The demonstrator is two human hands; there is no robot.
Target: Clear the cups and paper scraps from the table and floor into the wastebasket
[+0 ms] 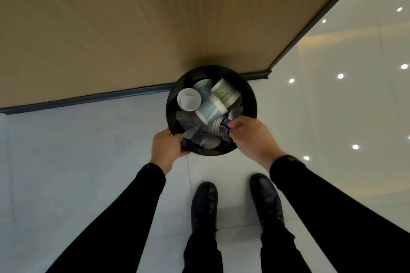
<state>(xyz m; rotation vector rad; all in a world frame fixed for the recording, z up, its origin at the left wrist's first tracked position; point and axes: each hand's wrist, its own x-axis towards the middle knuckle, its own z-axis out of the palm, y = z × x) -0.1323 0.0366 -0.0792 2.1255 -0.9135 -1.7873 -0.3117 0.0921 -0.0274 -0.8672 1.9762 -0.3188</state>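
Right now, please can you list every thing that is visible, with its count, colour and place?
round black wastebasket: one, black, on the floor at the wall corner.
paper cups: at least five, white, pale blue and pale green, lying in the wastebasket.
crumpled paper scraps: several, greyish, in the wastebasket near side.
wood-look wall panel: tan, with dark baseboard.
glossy floor tiles: pale.
black shoes: two, bottom centre.
left hand: grips the rim.
right hand: pinches something dark at the rim.

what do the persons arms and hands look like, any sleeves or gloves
Both arms are in long, plain black sleeves that end at the wrists. The left hand and right hand are bare: no gloves, and no rings, watch or markings that can be made out. The left sleeve and right sleeve show no logos or stripes.
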